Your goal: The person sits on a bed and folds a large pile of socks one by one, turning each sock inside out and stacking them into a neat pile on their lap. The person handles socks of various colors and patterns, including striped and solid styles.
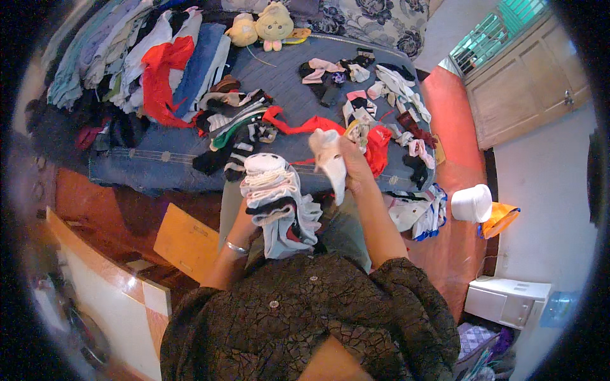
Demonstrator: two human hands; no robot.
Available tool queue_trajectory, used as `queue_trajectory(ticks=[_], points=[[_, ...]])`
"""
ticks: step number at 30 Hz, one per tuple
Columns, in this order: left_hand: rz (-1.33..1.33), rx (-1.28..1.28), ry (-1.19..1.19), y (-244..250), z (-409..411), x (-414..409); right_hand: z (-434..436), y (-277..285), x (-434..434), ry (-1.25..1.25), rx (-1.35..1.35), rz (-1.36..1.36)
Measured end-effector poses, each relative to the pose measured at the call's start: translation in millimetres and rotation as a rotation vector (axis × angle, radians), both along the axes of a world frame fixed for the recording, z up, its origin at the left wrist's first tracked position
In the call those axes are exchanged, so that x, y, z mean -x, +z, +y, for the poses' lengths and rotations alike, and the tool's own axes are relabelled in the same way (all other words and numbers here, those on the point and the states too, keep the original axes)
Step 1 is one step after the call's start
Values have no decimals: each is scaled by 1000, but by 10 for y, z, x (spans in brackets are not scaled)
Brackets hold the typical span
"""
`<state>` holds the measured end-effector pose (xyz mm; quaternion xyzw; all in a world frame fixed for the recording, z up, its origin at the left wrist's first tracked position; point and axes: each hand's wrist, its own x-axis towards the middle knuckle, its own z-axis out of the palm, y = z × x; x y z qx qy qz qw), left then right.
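A thick stack of folded socks (279, 200), mostly white with a dark one among them, rests in my left hand (249, 221). The stack hides most of that hand's fingers. My right hand (355, 164) grips a single white sock (331, 159) by its side, apart from the stack and to its right. Both hands are over the front edge of a blue-covered bed (286, 95). Just beyond my right hand lie a red cloth (379, 152) and loose socks (360, 109). Beyond the stack is a pile of dark, striped and green-edged socks (238, 128).
Hanging or heaped clothes (109, 57) fill the bed's far left, with a red scarf-like cloth (164, 81). Yellow plush toys (274, 24) sit at the back. More socks (329, 71) lie farther right. A wooden board (186, 238) stands low left; a white bin (472, 203) is at right.
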<state>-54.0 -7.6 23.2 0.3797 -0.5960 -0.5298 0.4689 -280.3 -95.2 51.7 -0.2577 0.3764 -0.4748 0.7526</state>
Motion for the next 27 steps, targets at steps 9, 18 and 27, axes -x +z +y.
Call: queue_trajectory(ticks=[9,18,27], points=[[-231,232,-22,259,109,-7,319,148,-22,-202,311,304],[149,-114,-209,158,188,168,657,228,-359,-46,795,634],[222,-131,-87,246,157,178,906,258,-421,111,353,236]])
